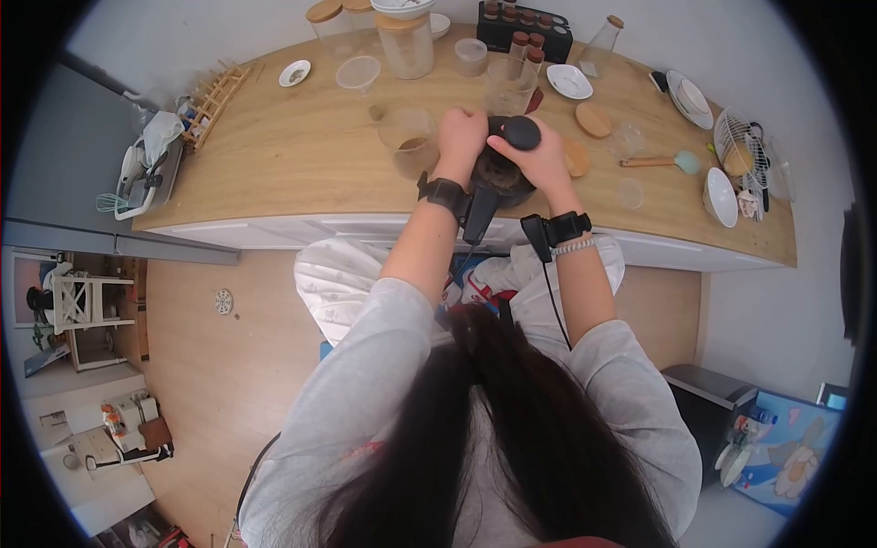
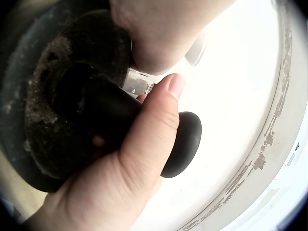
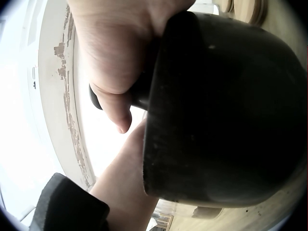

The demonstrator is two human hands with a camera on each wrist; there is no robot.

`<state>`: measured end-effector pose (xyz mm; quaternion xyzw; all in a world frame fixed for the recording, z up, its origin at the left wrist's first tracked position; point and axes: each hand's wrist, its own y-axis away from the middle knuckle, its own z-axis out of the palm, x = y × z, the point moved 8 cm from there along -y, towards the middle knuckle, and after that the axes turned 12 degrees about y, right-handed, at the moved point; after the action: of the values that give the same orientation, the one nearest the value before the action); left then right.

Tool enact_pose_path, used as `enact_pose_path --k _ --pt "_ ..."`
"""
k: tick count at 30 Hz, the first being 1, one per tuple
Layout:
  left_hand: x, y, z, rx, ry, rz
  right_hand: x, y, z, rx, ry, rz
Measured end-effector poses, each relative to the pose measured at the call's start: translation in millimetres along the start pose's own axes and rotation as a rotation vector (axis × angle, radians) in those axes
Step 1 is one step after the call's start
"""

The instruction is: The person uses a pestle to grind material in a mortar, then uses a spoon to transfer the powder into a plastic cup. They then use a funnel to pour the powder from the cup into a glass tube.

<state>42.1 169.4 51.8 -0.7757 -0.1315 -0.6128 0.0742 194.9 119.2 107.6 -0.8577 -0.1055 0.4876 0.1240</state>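
A black mortar [image 1: 513,194] stands near the front edge of the wooden counter, directly before the person. Dark brown residue clings to its inner wall in the left wrist view. My right hand [image 1: 543,157] grips the black pestle [image 1: 523,133], thumb laid across it under the round knob, with its lower end down in the mortar. On the mortar's left side, my left hand [image 1: 462,139] holds the rim with curled fingers. Left of that hand is a clear glass [image 1: 402,126] with brown material at the bottom.
Behind the mortar stand a clear jar [image 1: 512,89], a lidded tub [image 1: 470,57] and a black spice rack [image 1: 525,35]. A clear funnel [image 1: 358,73] is at the back left. To the right lie a wooden lid [image 1: 594,120], a spatula [image 1: 653,163] and a white bowl [image 1: 720,196].
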Motion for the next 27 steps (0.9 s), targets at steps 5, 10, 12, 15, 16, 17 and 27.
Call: enact_pose_path --k 5,10,12,15,16,17,27 --pt "-4.1 -2.3 1.4 0.002 0.013 -0.006 3.8 -1.3 -0.2 0.019 -0.059 -0.006" --pt "-3.2 -2.1 1.3 0.001 0.009 -0.005 -0.5 0.3 -1.1 0.002 -0.043 0.011" --pt "-4.1 -3.3 1.8 -0.001 -0.001 -0.002 0.2 0.4 -1.0 0.006 -0.036 0.002" --pt "-4.2 -3.1 2.2 -0.006 0.008 -0.005 3.6 -1.0 -0.5 0.014 -0.037 -0.010" --pt "-3.8 -2.9 2.0 -0.005 0.005 -0.003 3.9 -1.0 -0.5 0.014 -0.035 -0.006" --pt "-3.5 -2.7 1.8 -0.003 0.002 -0.001 4.0 -1.0 -0.6 0.013 -0.034 -0.003" --pt "-5.2 -3.6 1.5 0.004 0.002 -0.011 1.3 -0.4 -0.5 0.007 -0.033 0.010"
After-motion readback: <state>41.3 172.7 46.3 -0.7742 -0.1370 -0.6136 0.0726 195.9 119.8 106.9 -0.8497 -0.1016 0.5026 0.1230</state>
